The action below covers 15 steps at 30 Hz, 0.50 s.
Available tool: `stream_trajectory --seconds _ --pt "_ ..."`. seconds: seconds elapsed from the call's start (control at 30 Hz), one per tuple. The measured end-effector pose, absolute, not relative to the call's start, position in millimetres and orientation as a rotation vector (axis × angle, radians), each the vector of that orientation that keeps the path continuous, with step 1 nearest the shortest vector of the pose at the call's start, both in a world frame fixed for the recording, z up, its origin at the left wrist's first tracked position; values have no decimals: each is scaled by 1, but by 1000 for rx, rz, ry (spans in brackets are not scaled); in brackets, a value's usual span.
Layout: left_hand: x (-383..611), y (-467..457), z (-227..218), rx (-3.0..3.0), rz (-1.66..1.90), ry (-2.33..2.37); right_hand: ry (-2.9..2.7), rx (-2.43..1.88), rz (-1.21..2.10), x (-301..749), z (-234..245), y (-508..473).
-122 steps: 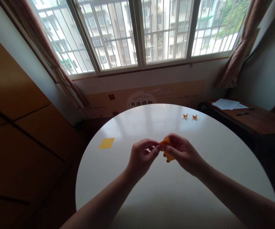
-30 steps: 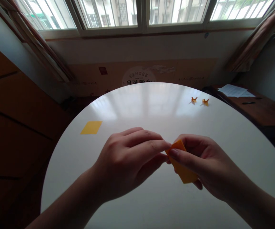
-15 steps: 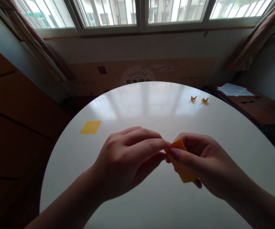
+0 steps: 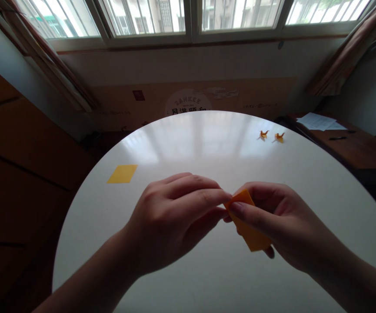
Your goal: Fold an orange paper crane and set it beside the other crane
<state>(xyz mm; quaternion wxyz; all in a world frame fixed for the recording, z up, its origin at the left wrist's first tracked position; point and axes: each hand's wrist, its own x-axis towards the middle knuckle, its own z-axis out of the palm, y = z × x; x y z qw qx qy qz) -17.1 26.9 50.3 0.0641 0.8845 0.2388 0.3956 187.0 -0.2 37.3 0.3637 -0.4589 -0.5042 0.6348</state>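
Above the white round table (image 4: 188, 287) a folded piece of orange origami paper (image 4: 251, 234) is held between my two hands. My right hand (image 4: 282, 217) grips it, thumb on top and fingers behind. At its upper left corner, the fingertips of my left hand (image 4: 178, 213) pinch the edge. The paper's folded layers and its far side are partly covered by my fingers. A flat yellow paper sheet (image 4: 122, 174) lies on the table to the left. Two small folded orange paper birds (image 4: 264, 134) stand near the far right edge, side by side.
A brown wooden desk (image 4: 364, 148) adjoins the table's right side, with white papers (image 4: 320, 121) and a dark slim object (image 4: 337, 138) on it. Beyond the table is a wall with a printed cardboard panel (image 4: 256, 95) under barred windows. A wooden cabinet (image 4: 21, 174) stands at left.
Both hands keep almost the same hold on the orange paper. The whole view has shifted very slightly; nothing has been let go or taken up.
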Motion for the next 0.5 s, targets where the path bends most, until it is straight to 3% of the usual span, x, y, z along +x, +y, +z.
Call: stream_trajectory --seconds 0.5 --pt "-16 27 51 2651 1222 733 -1289 -1163 1645 187 40 0"
